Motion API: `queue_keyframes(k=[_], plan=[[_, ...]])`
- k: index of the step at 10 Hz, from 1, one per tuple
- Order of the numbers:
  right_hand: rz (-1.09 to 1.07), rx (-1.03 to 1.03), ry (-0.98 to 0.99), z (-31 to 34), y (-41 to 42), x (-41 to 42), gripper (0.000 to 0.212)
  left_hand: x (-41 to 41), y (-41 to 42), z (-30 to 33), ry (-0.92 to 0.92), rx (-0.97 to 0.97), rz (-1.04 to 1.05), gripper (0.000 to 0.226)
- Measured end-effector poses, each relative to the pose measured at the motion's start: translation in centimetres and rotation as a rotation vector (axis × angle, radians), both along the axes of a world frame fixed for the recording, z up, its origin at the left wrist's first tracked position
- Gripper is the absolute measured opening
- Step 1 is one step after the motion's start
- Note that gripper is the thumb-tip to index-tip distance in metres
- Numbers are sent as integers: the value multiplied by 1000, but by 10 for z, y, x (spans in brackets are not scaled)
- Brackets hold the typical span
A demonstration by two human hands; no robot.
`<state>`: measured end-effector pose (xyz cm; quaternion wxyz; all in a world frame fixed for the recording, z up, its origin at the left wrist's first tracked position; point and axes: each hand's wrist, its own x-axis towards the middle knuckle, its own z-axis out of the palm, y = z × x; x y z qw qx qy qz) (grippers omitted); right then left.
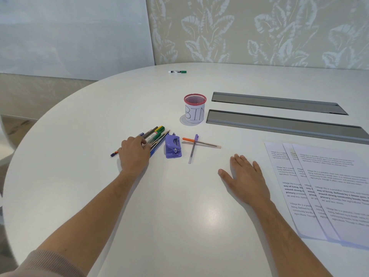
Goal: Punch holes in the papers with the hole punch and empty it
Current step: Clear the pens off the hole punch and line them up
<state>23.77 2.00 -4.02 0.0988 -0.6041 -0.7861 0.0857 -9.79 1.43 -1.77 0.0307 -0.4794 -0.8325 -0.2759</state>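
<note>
A purple hole punch [173, 146] lies on the white table [179, 216], left of centre. Three printed papers [327, 188] lie fanned and overlapping at the right. A red mesh cup labelled BIN [194, 108] stands behind the punch. My left hand [135, 154] rests on a bunch of pens and markers [154, 135] just left of the punch, fingers laid over them. My right hand [246, 177] lies flat on the table, fingers straight, between the punch and the papers, touching neither.
Two pens [196, 144], one orange-capped and one purple, lie crossed right of the punch. A green-capped marker [177, 72] lies far back. Two grey cable trays [279, 114] are set into the table behind the papers. The table's curved edge runs along the left.
</note>
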Motion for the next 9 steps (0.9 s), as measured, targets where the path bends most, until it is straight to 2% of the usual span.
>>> queue_keyframes(k=[1, 2, 3, 6, 7, 8, 9], plan=[[0, 3, -1, 0, 0, 0, 76, 5, 0, -2, 49, 14, -32, 26], [0, 2, 2, 1, 0, 0, 76, 10, -1, -8, 123, 33, -161, 26], [1, -1, 7, 1, 0, 0, 76, 8, 0, -12, 169, 20, -196, 20], [-2, -8, 4, 1, 0, 0, 77, 3, 5, -10, 134, -2, -117, 17], [-2, -8, 4, 1, 0, 0, 77, 10, 6, -6, 117, 46, -122, 18], [-3, -10, 9, 1, -1, 0, 77, 26, 10, 11, 70, 178, -145, 18], [-2, -12, 9, 2, -1, 0, 77, 39, 16, 23, 93, 190, -215, 18]])
